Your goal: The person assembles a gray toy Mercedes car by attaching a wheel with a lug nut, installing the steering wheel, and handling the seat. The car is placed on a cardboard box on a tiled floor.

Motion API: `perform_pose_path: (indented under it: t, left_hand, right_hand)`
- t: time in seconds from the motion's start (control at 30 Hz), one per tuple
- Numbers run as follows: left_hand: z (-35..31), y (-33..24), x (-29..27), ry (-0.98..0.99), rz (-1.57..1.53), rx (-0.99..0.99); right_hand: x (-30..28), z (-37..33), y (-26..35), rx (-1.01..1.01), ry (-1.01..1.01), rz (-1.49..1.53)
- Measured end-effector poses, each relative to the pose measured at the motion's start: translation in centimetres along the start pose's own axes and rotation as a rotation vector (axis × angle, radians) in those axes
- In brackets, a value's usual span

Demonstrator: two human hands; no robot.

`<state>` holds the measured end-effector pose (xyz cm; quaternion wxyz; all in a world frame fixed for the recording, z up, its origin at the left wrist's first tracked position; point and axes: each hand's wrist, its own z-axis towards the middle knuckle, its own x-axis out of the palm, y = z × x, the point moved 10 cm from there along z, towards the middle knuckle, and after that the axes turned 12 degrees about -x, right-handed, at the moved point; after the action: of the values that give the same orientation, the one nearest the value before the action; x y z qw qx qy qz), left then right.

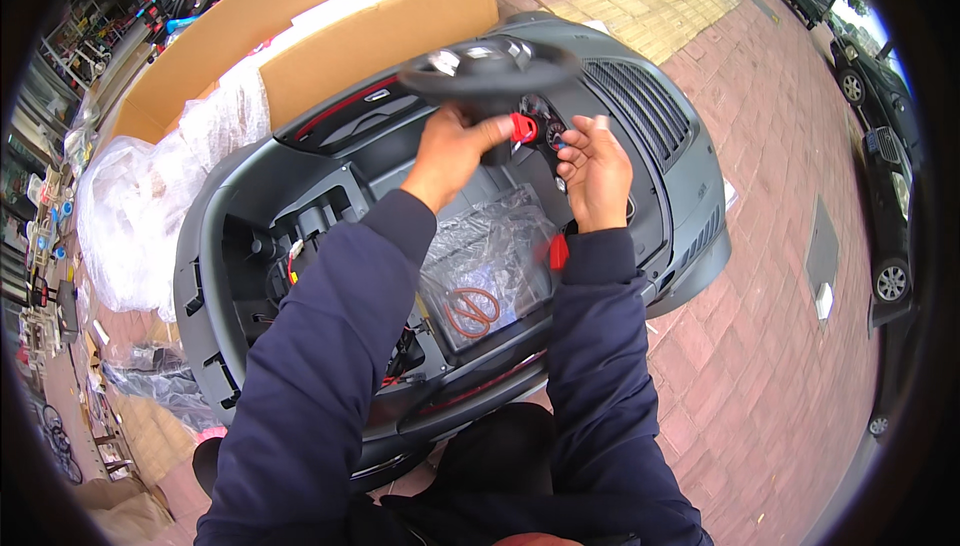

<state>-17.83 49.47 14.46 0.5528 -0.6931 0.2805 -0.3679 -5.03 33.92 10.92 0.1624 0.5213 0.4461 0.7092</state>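
Observation:
A grey ride-on toy car (245, 186) lies in front of me, its cabin open. My left hand (450, 154) is closed around the lower part of the black steering wheel (490, 68), which is blurred; the fingers are partly hidden behind it. By the left thumb tip is a red key-shaped piece (523, 128). To the right, beside the dashboard gauges (554, 134), my right hand (598, 171) has its fingers curled and pinched, with something small and unclear at the fingertips. A blurred red piece (558, 252) shows next to my right cuff.
Clear plastic sheeting (490, 246) and red-handled scissors (472, 312) lie on the car's floor. Loose wires (294, 264) stick up at its left. Beyond stands an open cardboard box (400, 26), with bubble wrap (150, 216) beside it. Parked cars (885, 176) line the right.

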Motion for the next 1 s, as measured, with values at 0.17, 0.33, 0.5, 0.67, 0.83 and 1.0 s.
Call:
perform_pose_path:
  t: [0.17,0.33,0.5,0.67,0.83,1.0]
  left_hand:
    - [2.0,0.7,-0.6,-0.057,-0.426,-0.087]
    - [3.0,2.8,-1.9,-0.143,-0.627,-0.178]
    - [3.3,5.0,-2.7,-0.189,-0.776,-0.31]
    - [3.1,5.5,-3.2,-0.202,-0.726,-0.34]
    - [2.9,5.7,-3.2,-0.239,-0.726,-0.349]
    - [2.4,5.7,-2.3,-0.197,-0.595,-0.34]
  right_hand:
    - [0.9,0.1,-0.8,-0.132,0.123,-0.622]
    - [3.6,-0.1,-0.6,-0.51,0.206,-1.031]
    - [5.1,-0.4,-1.3,-0.63,0.214,-1.077]
    - [6.2,-0.9,-1.0,-0.721,0.213,-1.088]
    - [5.8,-1.0,-0.4,-0.755,0.158,-1.082]
    - [4.8,-0.2,-0.4,-0.756,0.101,-1.186]
